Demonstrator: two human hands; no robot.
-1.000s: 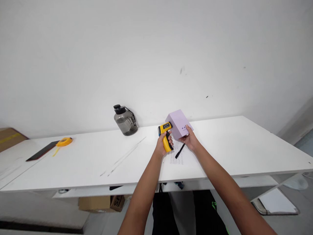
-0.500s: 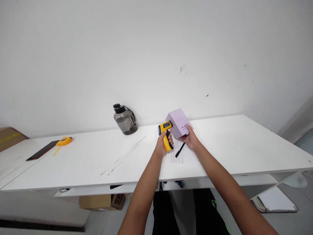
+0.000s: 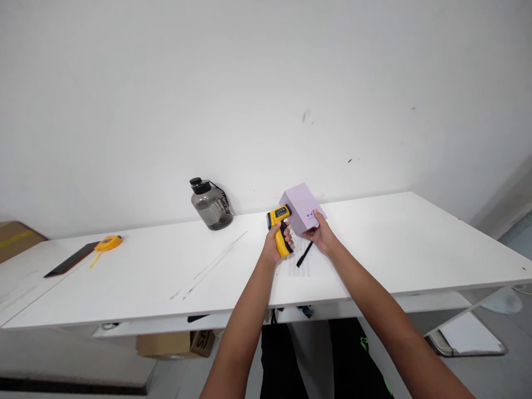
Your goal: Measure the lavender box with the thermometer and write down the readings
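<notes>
My left hand [image 3: 274, 244] is wrapped round the grip of a yellow and black infrared thermometer [image 3: 282, 244]. The thermometer's front end points at the side of a light purple box [image 3: 302, 205], very close to it; whether they touch I cannot tell. My right hand [image 3: 322, 235] grips the box at its lower right corner, thumb on the printed face and fingers beneath. The box is tilted above the table. Below it lies a sheet of paper with writing [image 3: 297, 269], partly covered by a black pen [image 3: 305, 254].
A large grey water bottle [image 3: 213, 208] stands near the wall. Farther left are an orange tape measure [image 3: 109, 243], a dark flat item [image 3: 72, 260] and a cardboard box [image 3: 19, 238]. The white table's [image 3: 399, 244] front edge runs under my forearms. Another cardboard box [image 3: 164, 344] sits below.
The view has shifted slightly. My hands, the thermometer and the purple box hold nearly the same positions, with the box's angle changed only a little.
</notes>
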